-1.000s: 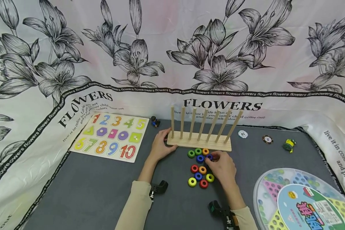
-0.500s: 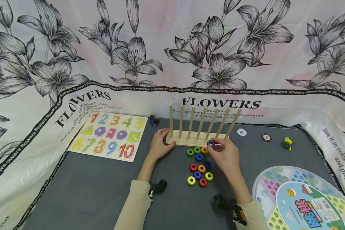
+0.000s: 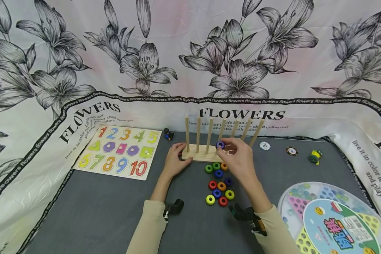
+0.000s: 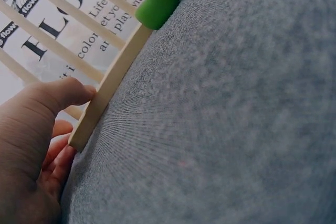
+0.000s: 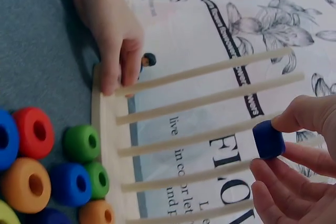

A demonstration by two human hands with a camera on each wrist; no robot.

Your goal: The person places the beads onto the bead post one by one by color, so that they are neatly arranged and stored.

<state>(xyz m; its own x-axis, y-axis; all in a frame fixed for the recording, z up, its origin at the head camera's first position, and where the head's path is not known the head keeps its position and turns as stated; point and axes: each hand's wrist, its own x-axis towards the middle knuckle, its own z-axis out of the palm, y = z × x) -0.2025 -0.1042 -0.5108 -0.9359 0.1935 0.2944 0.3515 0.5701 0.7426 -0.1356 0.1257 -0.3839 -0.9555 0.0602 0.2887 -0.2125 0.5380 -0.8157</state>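
Pinching a dark blue ring point(image 5: 269, 140) in the fingers point(image 5: 307, 157) of the right hand point(image 3: 239, 158), held up near the middle pegs point(image 3: 222, 130) of the wooden rack point(image 3: 195, 156), tilted toward the head view. Can't tell if touching a peg, tbh. Gripping the rack's left end with the left hand point(image 3: 175, 161), with the thumb point(image 4: 68, 91) on the front edge. Also got a bunch of coloured rings point(image 3: 218, 177) on the table point(image 3: 108, 211) just in front.

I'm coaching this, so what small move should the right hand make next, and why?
Probably line up the blue ring over a peg: the right hand pinches it beside the pegs, not threaded on one; their visible tips are bare, and the left hand holds the base at its end.
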